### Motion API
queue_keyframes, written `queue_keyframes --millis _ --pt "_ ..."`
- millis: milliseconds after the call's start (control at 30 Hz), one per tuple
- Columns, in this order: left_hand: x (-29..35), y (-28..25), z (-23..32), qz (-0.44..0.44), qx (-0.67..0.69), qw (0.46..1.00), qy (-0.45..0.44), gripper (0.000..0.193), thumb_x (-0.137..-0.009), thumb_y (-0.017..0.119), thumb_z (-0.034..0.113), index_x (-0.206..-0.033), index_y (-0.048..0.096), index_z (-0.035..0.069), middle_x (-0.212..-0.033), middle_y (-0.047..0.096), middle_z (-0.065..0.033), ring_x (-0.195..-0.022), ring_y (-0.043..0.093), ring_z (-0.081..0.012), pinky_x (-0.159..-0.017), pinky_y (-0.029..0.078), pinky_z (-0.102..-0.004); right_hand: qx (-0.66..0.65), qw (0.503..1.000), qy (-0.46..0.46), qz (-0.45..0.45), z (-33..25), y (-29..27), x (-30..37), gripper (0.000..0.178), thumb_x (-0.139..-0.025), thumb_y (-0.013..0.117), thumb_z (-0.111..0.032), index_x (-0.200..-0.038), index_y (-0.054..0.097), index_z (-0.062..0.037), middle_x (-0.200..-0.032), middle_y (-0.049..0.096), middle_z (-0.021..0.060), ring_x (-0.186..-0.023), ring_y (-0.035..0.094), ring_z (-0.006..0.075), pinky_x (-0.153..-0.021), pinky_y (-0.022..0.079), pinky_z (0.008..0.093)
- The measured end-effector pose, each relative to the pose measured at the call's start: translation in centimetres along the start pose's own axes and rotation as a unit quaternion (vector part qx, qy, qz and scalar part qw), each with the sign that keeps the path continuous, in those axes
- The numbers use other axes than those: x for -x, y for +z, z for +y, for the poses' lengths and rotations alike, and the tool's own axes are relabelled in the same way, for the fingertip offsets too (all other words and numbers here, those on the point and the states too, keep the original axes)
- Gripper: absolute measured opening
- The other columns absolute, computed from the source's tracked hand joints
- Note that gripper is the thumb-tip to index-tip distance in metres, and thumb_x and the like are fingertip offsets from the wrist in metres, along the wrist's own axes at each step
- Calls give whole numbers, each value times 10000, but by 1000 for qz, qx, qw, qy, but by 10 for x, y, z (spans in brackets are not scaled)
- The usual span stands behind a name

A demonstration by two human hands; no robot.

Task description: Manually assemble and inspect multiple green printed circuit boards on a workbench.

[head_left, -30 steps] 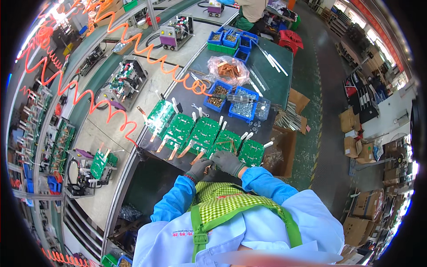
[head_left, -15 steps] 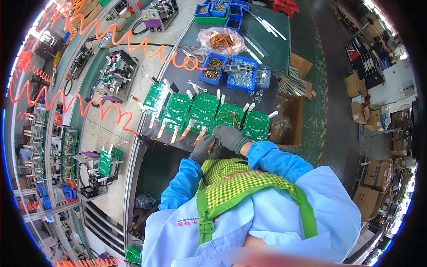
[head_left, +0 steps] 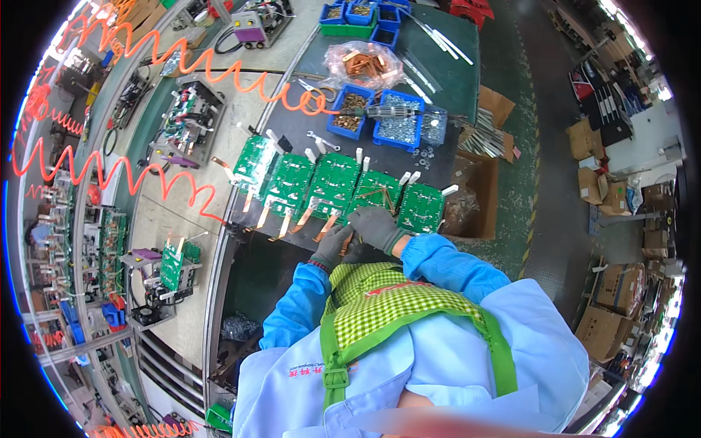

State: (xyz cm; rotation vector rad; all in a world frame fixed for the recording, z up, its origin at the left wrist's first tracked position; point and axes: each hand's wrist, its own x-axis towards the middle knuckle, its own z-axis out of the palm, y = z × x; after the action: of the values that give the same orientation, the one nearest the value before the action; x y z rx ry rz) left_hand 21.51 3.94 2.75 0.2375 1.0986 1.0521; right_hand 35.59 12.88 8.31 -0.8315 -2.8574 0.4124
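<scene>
At the near edge of the bench, both gloved hands are close together below a row of green circuit boards. My left hand (head_left: 333,245) is closed, with a copper strip (head_left: 346,244) showing at its fingers. Right beside it, my right hand (head_left: 375,228) has its fingers curled at the lower edge of a circuit board (head_left: 372,189); what they grip is hidden. Thin copper pieces (head_left: 384,196) lie across that board. To its right is another circuit board (head_left: 421,207), and to its left a circuit board (head_left: 334,177) with copper strips sticking out below and white tabs above.
Blue bins of brass-coloured fasteners (head_left: 343,124) and silver fasteners (head_left: 398,130) stand beyond the boards, with a power screwdriver (head_left: 394,112) across them on an orange coiled hose (head_left: 252,80). A wrench (head_left: 322,141), a bag of copper parts (head_left: 363,66) and a cardboard box (head_left: 478,197) are nearby.
Both hands stay at the same place by the boards with only a slight shift. The boards and bins lie as before.
</scene>
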Motion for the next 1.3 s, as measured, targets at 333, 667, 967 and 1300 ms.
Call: queue_keyframes --millis 333,667,967,1300 --pt "1 -2 -5 -6 1 1000 -8 196 -918 536 226 -973 564 41 -840 608 -37 -679 592 -127 -554 468 -235 -8 1000 -21 -14 8 6 4 140 -782 563 -170 -910 580 -116 -891 583 78 -848 615 246 -702 507 371" --pt "6 -4 0 -21 -550 725 414 94 -768 591 7 -858 617 8 -780 557 -103 -744 578 -215 -594 446 -292 -48 998 -34 -18 12 9 3 109 -787 569 -168 -874 593 -108 -882 574 107 -834 599 285 -734 495 384" --pt "2 -1 -7 -3 -17 1000 7 130 -865 573 153 -884 579 25 -790 585 -54 -635 566 -111 -547 444 -213 -106 993 -9 -58 12 9 -3 196 -801 582 -162 -975 647 -98 -905 589 127 -843 608 309 -713 499 410" --pt "-13 -14 -27 -19 -43 996 80 125 -869 563 136 -931 574 28 -802 608 -54 -666 590 -121 -541 458 -220 -127 991 39 -15 6 12 -1 147 -811 591 -212 -903 637 -107 -904 561 100 -814 595 306 -697 494 411"
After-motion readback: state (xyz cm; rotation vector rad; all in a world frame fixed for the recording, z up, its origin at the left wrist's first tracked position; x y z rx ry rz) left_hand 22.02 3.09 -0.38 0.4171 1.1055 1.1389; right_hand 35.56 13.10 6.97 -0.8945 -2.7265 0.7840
